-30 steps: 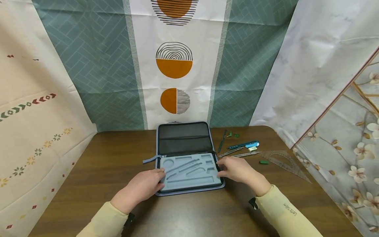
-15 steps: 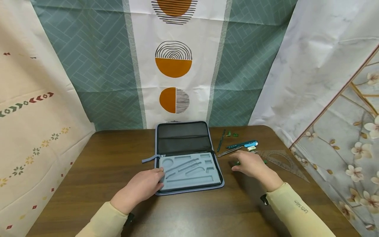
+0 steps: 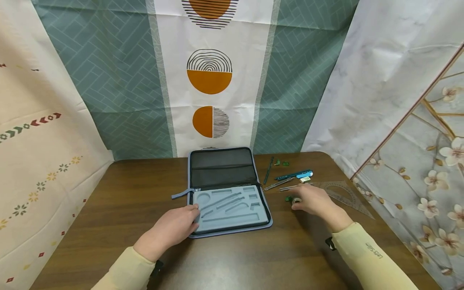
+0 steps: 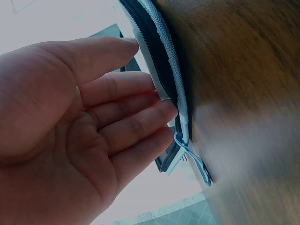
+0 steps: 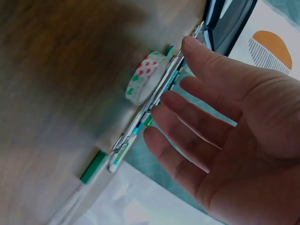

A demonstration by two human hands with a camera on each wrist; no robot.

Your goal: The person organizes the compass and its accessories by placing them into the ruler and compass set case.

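An unzipped zip-up case (image 3: 224, 169) lies open on the table. Its lower half holds a light blue foam insert (image 3: 232, 222) with shaped recesses. My left hand (image 3: 173, 227) touches the insert's left edge, fingers loosely extended; in the left wrist view they meet the zip rim (image 4: 164, 51). To the right of the case, my right hand (image 3: 316, 202) reaches low over the table with fingers relaxed and apart. Right by its fingertips is a patterned tape roll (image 5: 146, 77), white with red and green marks. In the right wrist view a gap shows between hand and roll.
Behind the right hand lie metal compasses (image 3: 278, 184), a teal pen (image 3: 291, 175), a white eraser (image 3: 305, 179), a dark pencil (image 3: 268, 170) and small green pieces (image 3: 286, 163). A transparent set square (image 3: 344, 193) lies farther right. A fabric zip pull (image 3: 180, 194) sticks out left.
My right hand has left the case's right edge and moved right, down to the tape roll. The left hand has stayed at the case's left edge.
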